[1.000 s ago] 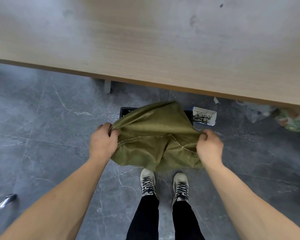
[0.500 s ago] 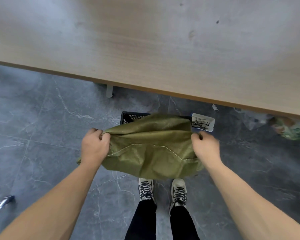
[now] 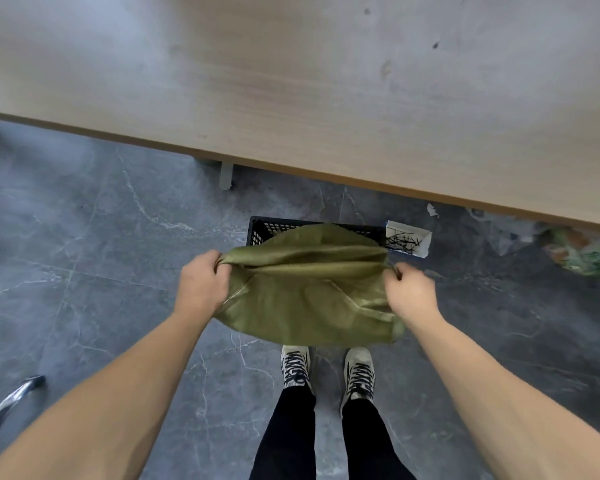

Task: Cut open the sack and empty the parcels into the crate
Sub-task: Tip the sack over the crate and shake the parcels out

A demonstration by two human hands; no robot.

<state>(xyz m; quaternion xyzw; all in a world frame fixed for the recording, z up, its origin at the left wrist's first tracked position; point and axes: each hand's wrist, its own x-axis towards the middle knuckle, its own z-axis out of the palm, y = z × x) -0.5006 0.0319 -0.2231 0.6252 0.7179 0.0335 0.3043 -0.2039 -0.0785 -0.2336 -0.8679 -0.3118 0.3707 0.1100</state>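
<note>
An olive-green woven sack (image 3: 309,292) hangs limp and flat, stretched between my two hands above the floor. My left hand (image 3: 201,284) grips its left corner, and my right hand (image 3: 409,292) grips its right corner. Behind and beneath the sack stands a black mesh crate (image 3: 267,228) on the floor; only its far left rim and wall show. The sack hides the crate's inside, so no parcels are visible.
A light wooden table (image 3: 326,81) fills the top of the view, its edge just beyond the crate. A small white box of dark sticks (image 3: 407,239) sits right of the crate. Crumpled plastic wrapping (image 3: 582,251) lies far right. My shoes (image 3: 326,368) stand just below the sack.
My hands have drawn further apart and pulled the sack flatter and wider. The raised hump in its middle has dropped, and more of the crate's rim shows behind it.
</note>
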